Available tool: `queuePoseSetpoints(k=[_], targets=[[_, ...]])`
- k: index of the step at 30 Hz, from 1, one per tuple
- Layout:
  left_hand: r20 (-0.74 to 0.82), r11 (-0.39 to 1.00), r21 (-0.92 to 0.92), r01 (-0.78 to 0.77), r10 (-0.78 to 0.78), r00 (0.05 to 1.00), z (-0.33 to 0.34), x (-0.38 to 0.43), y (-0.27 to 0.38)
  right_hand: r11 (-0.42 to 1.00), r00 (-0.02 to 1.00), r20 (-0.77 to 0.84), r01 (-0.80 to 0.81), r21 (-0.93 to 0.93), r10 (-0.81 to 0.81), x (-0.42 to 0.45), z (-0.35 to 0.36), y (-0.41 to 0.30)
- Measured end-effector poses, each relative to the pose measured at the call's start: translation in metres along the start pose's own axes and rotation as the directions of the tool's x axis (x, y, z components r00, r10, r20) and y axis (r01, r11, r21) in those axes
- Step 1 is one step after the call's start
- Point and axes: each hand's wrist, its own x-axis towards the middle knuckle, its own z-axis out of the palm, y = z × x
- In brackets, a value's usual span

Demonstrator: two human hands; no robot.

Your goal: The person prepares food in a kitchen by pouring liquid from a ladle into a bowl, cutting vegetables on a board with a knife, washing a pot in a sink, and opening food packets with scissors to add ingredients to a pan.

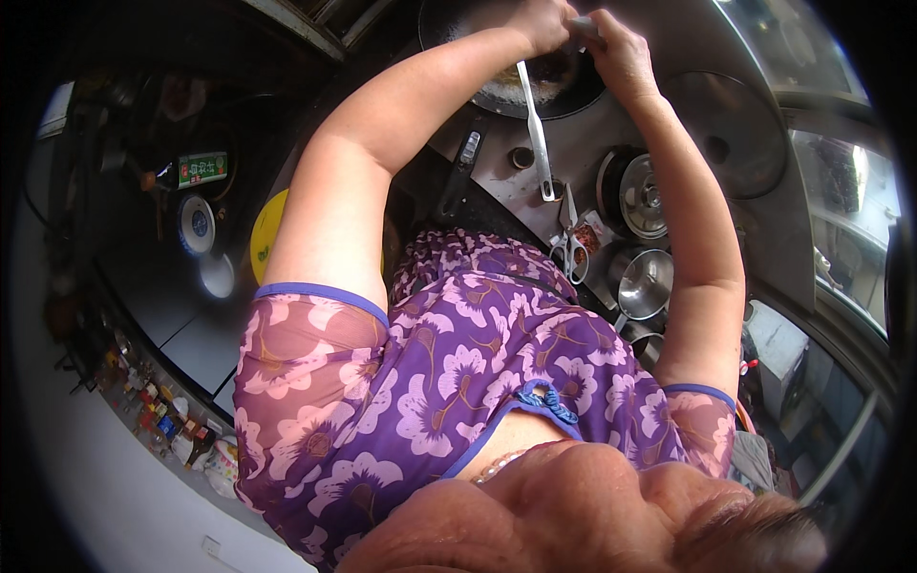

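Both my hands are raised over a dark frying pan (573, 97) that holds dark liquid with pale foam. My right hand (625, 61) grips a small pale grey object (587, 29), which I cannot identify. Close against it, my left hand (541, 25) has its fingers bent; the frame's top edge cuts it off, and what it grasps is unclear. A metal utensil with a long flat handle (536, 140) rests in the pan and sticks out over the near rim. The pan's black handle (462, 168) points back towards my body.
Scissors (568, 240) lie near a packet of reddish bits (587, 240). To the right are a lidded pot (641, 197), a steel pan (645, 283) and a large glass lid (723, 136). Leftward are a yellow round item (269, 236), a bottle (197, 170) and a blue-and-white bowl (195, 224).
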Motion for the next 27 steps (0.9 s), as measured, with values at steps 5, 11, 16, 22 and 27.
queuePoseSetpoints(k=[5, 11, 16, 22, 27], targets=[[-0.022, 0.992, 0.112, -0.064, 0.067, 0.998, 0.000, -0.004, -0.006, 0.996, 1.000, 0.021, -0.012, -0.088, 0.014, 0.002, 0.004, 0.011], [-0.064, 0.885, 0.415, -0.210, 0.258, 0.964, 0.003, 0.009, -0.047, 0.995, 0.993, 0.080, -0.089, -0.047, 0.092, -0.001, 0.001, 0.025], [-0.009, 0.898, 0.404, -0.175, 0.195, 0.981, -0.001, 0.007, -0.047, 0.989, 0.996, 0.080, -0.042, 0.139, 0.031, -0.002, -0.002, 0.015], [0.018, 0.957, 0.289, -0.012, 0.008, 1.000, -0.007, 0.000, -0.034, 0.821, 0.921, 0.193, -0.388, 0.419, 0.337, -0.002, -0.013, 0.015], [0.008, 0.904, 0.428, -0.022, 0.020, 1.000, -0.007, 0.001, -0.034, 0.887, 0.973, -0.085, -0.157, 0.434, 0.214, -0.005, -0.002, 0.024]])
